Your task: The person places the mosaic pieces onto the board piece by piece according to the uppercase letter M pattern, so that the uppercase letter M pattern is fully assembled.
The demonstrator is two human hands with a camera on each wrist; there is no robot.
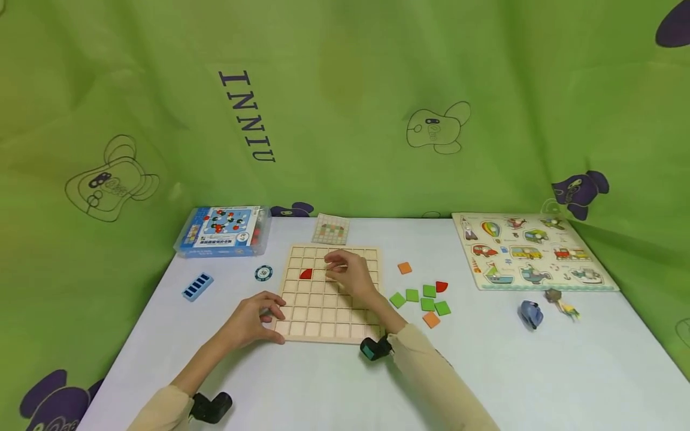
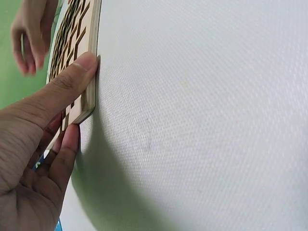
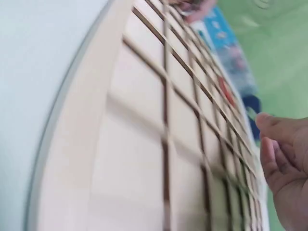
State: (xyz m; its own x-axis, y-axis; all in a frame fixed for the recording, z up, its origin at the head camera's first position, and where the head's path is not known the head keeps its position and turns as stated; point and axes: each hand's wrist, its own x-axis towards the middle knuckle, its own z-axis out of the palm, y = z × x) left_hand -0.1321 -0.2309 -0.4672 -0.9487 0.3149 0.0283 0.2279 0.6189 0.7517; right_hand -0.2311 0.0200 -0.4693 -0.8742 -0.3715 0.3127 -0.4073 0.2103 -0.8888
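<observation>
A wooden grid board (image 1: 329, 330) lies flat on the table, with one red quarter-round tile (image 1: 305, 273) in a cell of its upper left part. My left hand (image 1: 250, 320) holds the board's near left corner. In the left wrist view its thumb (image 2: 72, 77) lies along the front edge while the fingers curl at the corner. Over the upper middle of the board hovers my right hand (image 1: 350, 274), its fingers loosely bent. Nothing shows between its fingertips in the right wrist view, where the hand (image 3: 288, 163) appears at the right.
Right of the board lie several green tiles (image 1: 427, 304), orange tiles (image 1: 405, 268) and a red tile (image 1: 442, 287). A pattern card (image 1: 330, 230) sits behind it. Around them are a boxed set (image 1: 223, 231), a round chip (image 1: 263, 273), a blue piece (image 1: 197, 287), a picture puzzle (image 1: 530, 251) and small figures (image 1: 530, 315).
</observation>
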